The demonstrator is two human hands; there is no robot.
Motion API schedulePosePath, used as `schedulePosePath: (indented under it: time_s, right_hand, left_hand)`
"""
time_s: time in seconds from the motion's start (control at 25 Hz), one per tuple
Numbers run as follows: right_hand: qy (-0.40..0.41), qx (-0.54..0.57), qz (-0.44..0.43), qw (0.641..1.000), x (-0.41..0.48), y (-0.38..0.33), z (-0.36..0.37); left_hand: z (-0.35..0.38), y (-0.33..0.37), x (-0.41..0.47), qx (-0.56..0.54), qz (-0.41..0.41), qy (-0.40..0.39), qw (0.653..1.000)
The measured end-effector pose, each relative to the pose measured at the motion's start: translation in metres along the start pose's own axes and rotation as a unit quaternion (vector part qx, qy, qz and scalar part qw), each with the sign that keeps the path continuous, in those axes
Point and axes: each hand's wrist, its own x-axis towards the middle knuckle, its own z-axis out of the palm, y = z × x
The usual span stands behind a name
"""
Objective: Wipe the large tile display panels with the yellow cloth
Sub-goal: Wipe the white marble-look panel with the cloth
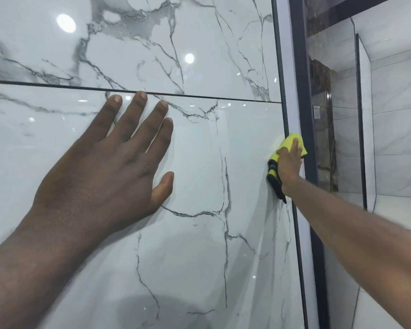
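A large glossy white marble-look tile panel with grey veins fills most of the view. A dark horizontal joint separates it from the upper panel. My left hand lies flat on the lower panel with fingers spread, fingertips at the joint. My right hand presses the yellow cloth with a black edge against the lower panel's right edge, beside the dark frame.
A dark vertical frame strip borders the panels on the right. Beyond it stand further display panels, one dark brown stone and pale grey tiles. Ceiling lights reflect in the gloss.
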Motion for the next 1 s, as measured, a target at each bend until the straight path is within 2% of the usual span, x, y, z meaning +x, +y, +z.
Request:
schedulePosePath:
  time_s: [0.04, 0.12, 0.16, 0.28, 0.32, 0.4, 0.44, 0.48, 0.56, 0.6, 0.64, 0.72, 0.76, 0.8, 0.84, 0.88, 0.92, 0.96, 1.0]
  right_hand:
    - [-0.031, -0.023, -0.047, 0.998, -0.004, 0.0, 0.001]
    - [-0.098, -0.04, -0.201, 0.974, -0.006, 0.006, 0.001]
    - [-0.101, -0.028, -0.214, 0.971, -0.004, 0.01, 0.0]
    - [-0.026, 0.019, -0.033, 0.999, -0.011, 0.016, 0.001]
    - [-0.043, 0.011, -0.078, 0.996, -0.029, 0.02, 0.005]
    - [-0.108, -0.03, -0.234, 0.966, -0.054, 0.041, 0.006]
    - [-0.101, -0.021, -0.244, 0.964, -0.055, 0.047, 0.003]
    - [-0.064, 0.011, -0.187, 0.98, -0.044, 0.043, 0.001]
    - [0.016, 0.035, -0.008, 0.999, -0.014, 0.018, 0.003]
    - [0.014, 0.024, -0.007, 1.0, -0.007, 0.003, 0.009]
    - [-0.01, 0.016, -0.074, 0.997, -0.012, -0.01, 0.015]
    - [-0.064, -0.004, -0.257, 0.964, -0.038, -0.005, 0.022]
    - [-0.091, -0.017, -0.294, 0.951, -0.051, 0.016, 0.02]
    - [-0.092, -0.02, -0.291, 0.952, -0.055, 0.042, 0.013]
    - [-0.061, -0.005, -0.218, 0.974, -0.054, 0.06, 0.007]
    - [-0.019, 0.003, -0.103, 0.995, -0.043, 0.063, 0.003]
    - [-0.003, 0.001, -0.003, 1.0, -0.032, 0.053, 0.0]
    - [-0.002, 0.001, 0.025, 1.0, -0.027, 0.032, 0.003]
    - [-0.012, -0.005, -0.036, 0.999, -0.028, 0.005, 0.008]
  left_hand:
    - [0.001, 0.001, 0.0, 0.0, -0.002, 0.002, 1.0]
    - [0.004, 0.001, -0.001, 0.001, -0.004, 0.009, 1.0]
    - [0.004, 0.0, -0.001, -0.004, -0.004, 0.013, 1.0]
    - [0.004, 0.001, 0.001, -0.02, -0.007, 0.02, 1.0]
    - [0.005, 0.001, 0.0, -0.021, -0.01, 0.02, 1.0]
    - [0.008, 0.001, -0.001, -0.017, -0.01, 0.024, 1.0]
    - [0.009, 0.001, 0.0, -0.019, -0.006, 0.028, 0.999]
    - [0.009, 0.0, 0.0, -0.023, -0.004, 0.031, 0.999]
    - [0.01, 0.0, 0.0, -0.027, -0.009, 0.033, 0.999]
    - [0.011, 0.001, 0.0, -0.029, -0.01, 0.034, 0.999]
    - [0.013, 0.001, -0.001, -0.031, -0.011, 0.036, 0.999]
    - [0.013, 0.0, 0.001, -0.035, -0.009, 0.038, 0.999]
    - [0.012, 0.0, 0.001, -0.039, -0.01, 0.036, 0.999]
    - [0.011, 0.0, 0.0, -0.04, -0.012, 0.035, 0.999]
    - [0.011, 0.001, -0.001, -0.039, -0.014, 0.035, 0.999]
    - [0.011, 0.001, -0.002, -0.035, -0.015, 0.036, 0.999]
    - [0.011, 0.0, -0.001, -0.03, -0.012, 0.035, 0.999]
    - [0.012, 0.0, 0.0, -0.03, -0.007, 0.031, 0.999]
    - [0.013, 0.001, 0.001, -0.032, -0.008, 0.029, 0.999]
